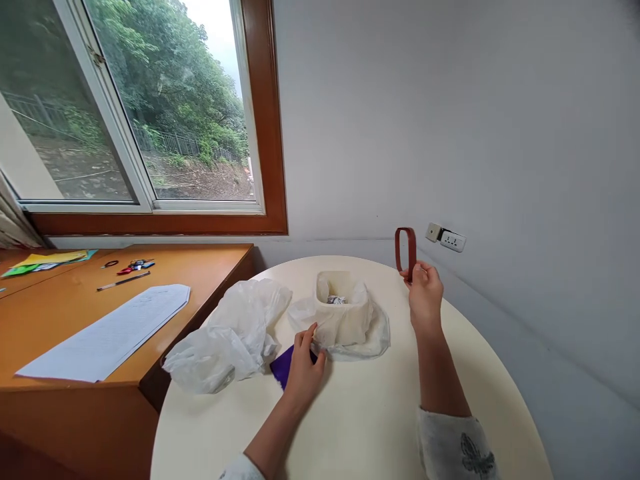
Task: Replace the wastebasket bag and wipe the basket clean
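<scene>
Raised over the right side of the round table, my right hand (425,293) pinches a reddish-brown oval loop (412,247) near its lower end, holding it upright. My left hand (304,367) rests on a flat dark purple piece (283,365), fingers stretched out and thumb apart. The hand hides part of that piece, and I cannot tell its material. Just beyond my left fingertips stands a small whitish bin (345,307) lined with a translucent plastic bag. Some crumpled silver foil (337,300) lies inside it.
A crumpled white plastic bag (235,333) lies on the cream round table (370,413). On the wooden desk (210,267) at left are paper sheets (115,327), a pen (123,281), keys (136,267) and coloured papers (47,259). A wall socket (453,241) sits behind the table.
</scene>
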Motion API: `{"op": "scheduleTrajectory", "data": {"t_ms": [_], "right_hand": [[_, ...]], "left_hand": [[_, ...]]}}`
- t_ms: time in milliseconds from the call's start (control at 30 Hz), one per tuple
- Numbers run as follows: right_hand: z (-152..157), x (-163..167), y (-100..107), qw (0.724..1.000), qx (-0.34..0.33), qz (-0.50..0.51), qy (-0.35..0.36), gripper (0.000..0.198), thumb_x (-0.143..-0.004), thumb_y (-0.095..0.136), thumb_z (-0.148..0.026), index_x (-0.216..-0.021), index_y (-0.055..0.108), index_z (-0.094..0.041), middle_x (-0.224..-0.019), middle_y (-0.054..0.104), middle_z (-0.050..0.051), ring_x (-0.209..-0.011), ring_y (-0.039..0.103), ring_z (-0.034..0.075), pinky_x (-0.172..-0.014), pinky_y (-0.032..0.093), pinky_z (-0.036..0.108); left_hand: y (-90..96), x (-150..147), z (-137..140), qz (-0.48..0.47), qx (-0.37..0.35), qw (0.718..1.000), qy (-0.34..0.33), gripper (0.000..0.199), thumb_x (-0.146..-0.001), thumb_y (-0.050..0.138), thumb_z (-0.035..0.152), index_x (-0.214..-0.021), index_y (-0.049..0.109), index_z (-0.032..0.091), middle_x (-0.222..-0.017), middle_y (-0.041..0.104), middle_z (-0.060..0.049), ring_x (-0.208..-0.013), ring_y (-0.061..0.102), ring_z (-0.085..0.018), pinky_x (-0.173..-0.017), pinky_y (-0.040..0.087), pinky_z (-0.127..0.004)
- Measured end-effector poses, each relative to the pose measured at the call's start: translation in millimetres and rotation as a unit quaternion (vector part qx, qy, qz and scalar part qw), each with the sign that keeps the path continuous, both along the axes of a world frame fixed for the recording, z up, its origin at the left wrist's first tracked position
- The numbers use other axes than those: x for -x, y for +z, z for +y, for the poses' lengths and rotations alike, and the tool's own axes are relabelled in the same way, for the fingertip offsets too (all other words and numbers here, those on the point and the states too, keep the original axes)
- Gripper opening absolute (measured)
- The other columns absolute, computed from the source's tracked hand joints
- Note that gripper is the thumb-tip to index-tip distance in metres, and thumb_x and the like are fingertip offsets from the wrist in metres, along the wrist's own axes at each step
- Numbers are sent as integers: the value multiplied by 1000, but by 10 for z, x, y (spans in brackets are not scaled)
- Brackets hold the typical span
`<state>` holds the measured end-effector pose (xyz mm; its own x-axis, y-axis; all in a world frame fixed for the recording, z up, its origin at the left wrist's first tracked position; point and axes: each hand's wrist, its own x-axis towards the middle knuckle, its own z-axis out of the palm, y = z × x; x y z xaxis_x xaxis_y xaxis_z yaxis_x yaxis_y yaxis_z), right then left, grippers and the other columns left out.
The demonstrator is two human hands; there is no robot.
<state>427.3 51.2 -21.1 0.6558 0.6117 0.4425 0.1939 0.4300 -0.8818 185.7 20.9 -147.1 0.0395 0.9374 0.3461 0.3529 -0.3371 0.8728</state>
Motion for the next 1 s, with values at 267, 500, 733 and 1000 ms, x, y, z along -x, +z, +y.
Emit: {"op": "scheduleTrajectory", "data": {"t_ms": [267,500,733,1000], "right_hand": [[-24,-337,-166,944,198,-248,-88,39,-82,36,-31,-110,57,-15,-83,67,10,-81,59,24,-74,40,37],[19,-604,-382,908,301,-271,-104,35,-80,37,-27,-101,64,-20,-84,69,8,-80,60,23,-68,41,33],[156,-567,-762,871,364,-286,-165,34,-82,38,-23,-106,63,-21,-93,67,11,-92,58,25,-86,32,44],[279,-501,-1521,843,387,-335,-168,29,-80,43,-16,-98,65,-22,-92,68,8,-92,57,21,-91,26,41]], "left_hand": [[-19,-7,22,11,-5,1000,0,53,-72,50,13,-125,45,22,-107,48,-7,-103,49,-19,-95,35,-37],[-39,-12,43,20,-10,1000,3,52,-72,49,13,-124,45,20,-107,48,-7,-102,49,-19,-94,35,-38],[-46,-15,41,27,0,1000,6,51,-73,48,15,-124,45,20,-107,48,-7,-102,50,-20,-94,36,-38],[-36,-24,46,29,-1,1000,4,51,-73,49,17,-124,45,21,-106,48,-7,-100,51,-20,-92,37,-40]]}}
